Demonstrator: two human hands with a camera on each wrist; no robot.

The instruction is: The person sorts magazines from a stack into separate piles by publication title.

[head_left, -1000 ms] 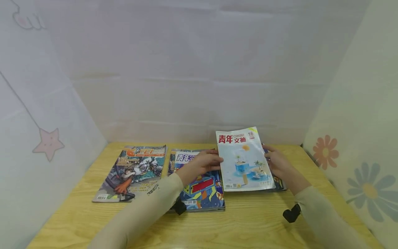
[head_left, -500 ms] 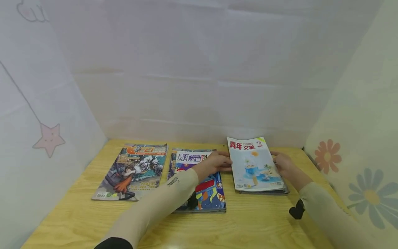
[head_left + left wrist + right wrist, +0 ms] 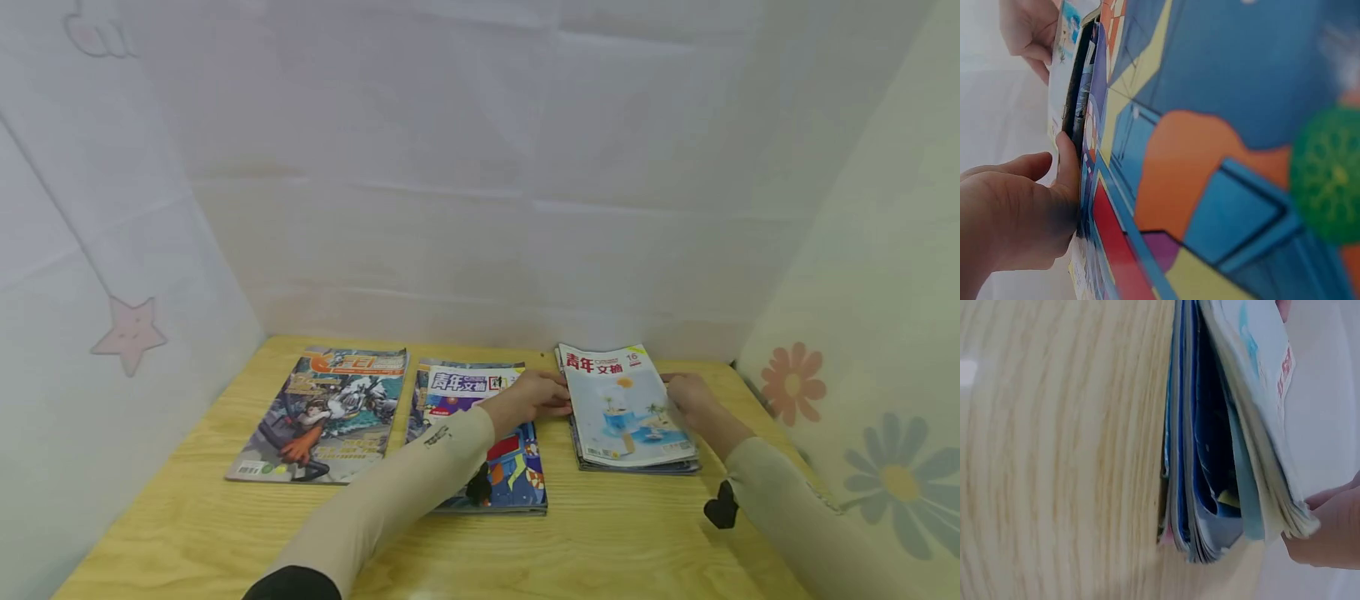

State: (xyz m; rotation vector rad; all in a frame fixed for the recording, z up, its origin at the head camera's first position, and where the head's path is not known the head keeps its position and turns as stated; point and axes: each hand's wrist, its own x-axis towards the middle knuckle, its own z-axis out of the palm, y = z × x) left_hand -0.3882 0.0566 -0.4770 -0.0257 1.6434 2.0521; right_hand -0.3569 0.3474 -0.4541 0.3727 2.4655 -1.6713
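Note:
A pale blue magazine (image 3: pixel 626 408) with red title characters tops a stack of magazines (image 3: pixel 637 470) at the right of the table. At its left edge is my left hand (image 3: pixel 532 398), holding the edge with thumb and fingers. My right hand (image 3: pixel 693 406) grips its right edge. From the right wrist, the top magazine's corner stands up from the darker ones beneath, by the right hand (image 3: pixel 1332 528). In the left wrist view the left hand (image 3: pixel 1019 212) is beside the colourful cover (image 3: pixel 1210 144) of the middle stack. Some fingertips are hidden.
A middle stack with a purple and blue magazine (image 3: pixel 521 467) lies partly under the left forearm. Farther left lies a magazine (image 3: pixel 322 425) with an orange title. White cloth (image 3: pixel 465 208) walls the table (image 3: pixel 600 533) at the back and sides.
The pale blue magazine has come down and to the right, onto the right stack. Both hands have moved along with it, still at its two side edges.

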